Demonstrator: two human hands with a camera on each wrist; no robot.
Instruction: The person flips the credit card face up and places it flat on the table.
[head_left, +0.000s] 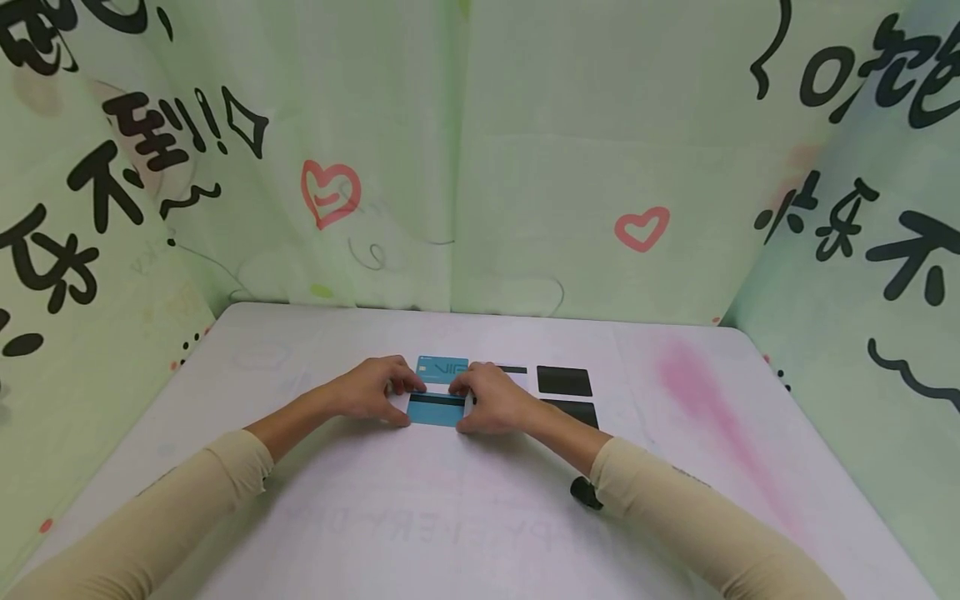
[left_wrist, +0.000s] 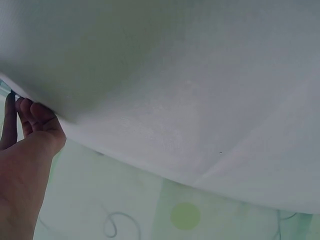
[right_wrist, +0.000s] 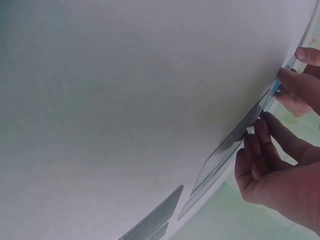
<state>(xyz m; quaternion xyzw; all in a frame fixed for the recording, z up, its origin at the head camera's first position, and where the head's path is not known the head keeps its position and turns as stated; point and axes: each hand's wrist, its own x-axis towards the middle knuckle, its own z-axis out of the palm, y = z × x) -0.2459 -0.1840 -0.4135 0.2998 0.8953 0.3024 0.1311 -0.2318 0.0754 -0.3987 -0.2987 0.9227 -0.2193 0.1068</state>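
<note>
A blue card with a black stripe (head_left: 435, 410) lies flat on the table between both hands. At its left edge my left hand (head_left: 369, 390) pinches it with thumb and forefinger at the corners. My right hand (head_left: 498, 402) holds the opposite edge likewise, hiding that end. Just behind is a blue card with lettering (head_left: 441, 369), its right end close to the right fingertips. Behind the right hand, a white card with a dark stripe (head_left: 514, 370) is partly covered. In the left wrist view the left hand (left_wrist: 30, 160) shows at the edge, its contact hidden.
Two black cards lie to the right, one farther back (head_left: 565, 381) and one nearer (head_left: 577, 412), partly behind the right wrist. A small black cylindrical object (head_left: 585, 492) sits beside the right sleeve. Printed curtains (head_left: 525, 167) surround the white table (head_left: 420, 533).
</note>
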